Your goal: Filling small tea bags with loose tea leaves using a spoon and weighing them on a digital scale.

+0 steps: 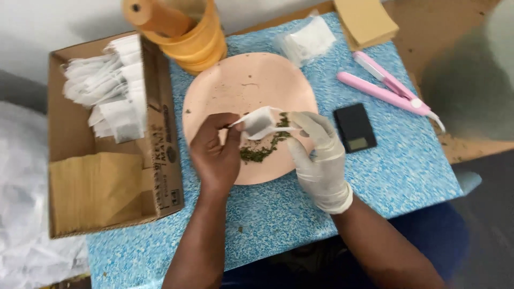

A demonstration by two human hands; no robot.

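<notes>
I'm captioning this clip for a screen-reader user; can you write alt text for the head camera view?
A bare left hand and a white-gloved right hand hold a small white paper pouch above dried green leaves on a round pink plate. The plate sits on a blue speckled table, between a cardboard box of pouches and a small black scale.

Cardboard box (69, 128) of white sachets (110, 85), pink sealer (393, 88), black pocket scale (354, 127), orange container (195, 40).
</notes>
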